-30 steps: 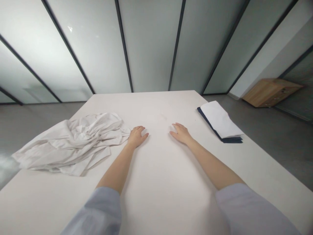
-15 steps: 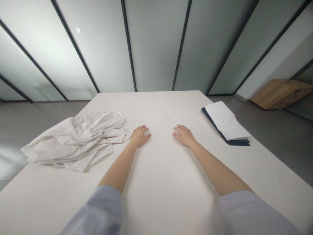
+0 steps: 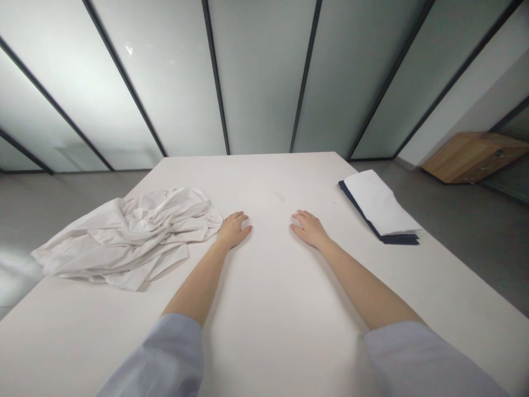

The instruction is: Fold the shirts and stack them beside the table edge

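Observation:
My left hand (image 3: 233, 230) rests on the white table (image 3: 273, 298), palm down, thumb apart from the fingers. It holds nothing, and its outer side is right by the edge of a crumpled white cloth (image 3: 136, 234). Across from it my right hand (image 3: 309, 228) also lies on the table with its fingers spread and nothing in them. To the right of that hand, at some distance, lies a folded stack (image 3: 380, 204) of fabric, white on top and dark navy underneath.
The cloth hangs near the table's left edge and the stack lies close to the right edge. Frosted glass panels (image 3: 256, 77) with dark frames stand behind the table. A wooden cabinet (image 3: 471, 157) is on the grey floor at the far right.
The whole view has shifted very slightly. Both hands, the cloth and the stack keep their places on the table.

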The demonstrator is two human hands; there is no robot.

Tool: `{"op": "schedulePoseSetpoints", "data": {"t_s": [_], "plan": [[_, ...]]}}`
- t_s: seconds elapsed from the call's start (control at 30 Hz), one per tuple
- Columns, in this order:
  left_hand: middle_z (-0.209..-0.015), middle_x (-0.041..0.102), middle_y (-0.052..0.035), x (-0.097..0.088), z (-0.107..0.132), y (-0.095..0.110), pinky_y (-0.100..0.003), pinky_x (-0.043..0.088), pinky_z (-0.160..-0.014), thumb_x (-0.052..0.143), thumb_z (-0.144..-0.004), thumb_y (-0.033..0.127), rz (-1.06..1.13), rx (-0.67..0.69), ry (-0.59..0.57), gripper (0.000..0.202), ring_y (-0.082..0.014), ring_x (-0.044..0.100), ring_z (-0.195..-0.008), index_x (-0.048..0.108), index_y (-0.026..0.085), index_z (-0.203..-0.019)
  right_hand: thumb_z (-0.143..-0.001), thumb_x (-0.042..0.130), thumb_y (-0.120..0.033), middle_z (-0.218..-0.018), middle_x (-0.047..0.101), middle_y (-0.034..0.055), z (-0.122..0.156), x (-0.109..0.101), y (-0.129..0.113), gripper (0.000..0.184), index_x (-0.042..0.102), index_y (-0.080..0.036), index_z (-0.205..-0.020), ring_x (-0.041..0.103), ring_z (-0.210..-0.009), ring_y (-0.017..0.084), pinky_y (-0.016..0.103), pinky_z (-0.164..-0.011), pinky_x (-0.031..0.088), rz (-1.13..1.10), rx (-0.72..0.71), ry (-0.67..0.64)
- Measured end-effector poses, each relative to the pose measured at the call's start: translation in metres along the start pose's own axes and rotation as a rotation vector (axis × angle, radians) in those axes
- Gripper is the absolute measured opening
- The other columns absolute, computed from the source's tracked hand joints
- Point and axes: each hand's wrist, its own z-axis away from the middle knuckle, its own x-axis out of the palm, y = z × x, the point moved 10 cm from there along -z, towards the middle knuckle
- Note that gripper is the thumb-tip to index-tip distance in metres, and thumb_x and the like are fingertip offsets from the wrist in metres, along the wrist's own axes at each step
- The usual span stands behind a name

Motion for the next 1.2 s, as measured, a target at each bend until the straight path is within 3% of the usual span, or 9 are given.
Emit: {"op": "schedulePoseSetpoints", "data": {"t_s": [0.8,0.97,1.07,1.2], "plan": [[-0.143,0.050,-0.0139,0.000,0.005,0.008,-0.042,0.035,-0.111,0.046,-0.091,0.039,-0.095,0.021,-0.008,0.045,-0.0260,0.046,-0.133,0.055,0.016,-0.129,-0.090,0.052,-0.035,-0.142,0.052,0.0111,-0.001,-0.007,-0.002,0.040,0.062,-0.021,-0.125,0.044,-0.132,0.027,0.044,-0.106,0.036,-0.016,0.023,0.026],[-0.149,0.044,-0.0120,0.003,0.013,0.006,-0.043,0.032,-0.112,0.046,-0.091,0.041,-0.137,0.016,-0.102,0.048,-0.0263,0.040,-0.138,0.049,0.021,-0.134,-0.089,0.052,-0.034,-0.140,0.053,0.0114,-0.003,-0.004,0.000,0.039,0.064,-0.021,-0.123,0.046,-0.131,0.028,0.045,-0.106,0.038,-0.024,0.012,0.047],[-0.150,0.043,-0.0110,-0.021,0.020,-0.007,-0.045,0.027,-0.114,0.056,-0.084,0.043,-0.184,0.004,-0.071,0.057,-0.0287,0.035,-0.140,0.047,0.023,-0.137,-0.088,0.052,-0.035,-0.141,0.053,0.0114,-0.004,-0.001,0.001,0.039,0.064,-0.022,-0.124,0.046,-0.131,0.029,0.047,-0.106,0.037,-0.018,-0.001,0.052],[-0.152,0.038,-0.0121,-0.092,0.040,-0.054,-0.046,0.022,-0.116,0.053,-0.085,0.040,-0.278,-0.151,0.178,0.057,-0.0298,0.028,-0.143,0.046,0.022,-0.139,-0.089,0.050,-0.034,-0.141,0.052,0.0140,-0.003,0.001,-0.001,0.041,0.062,-0.018,-0.125,0.044,-0.132,0.031,0.048,-0.107,0.037,0.003,-0.023,0.044]]}}
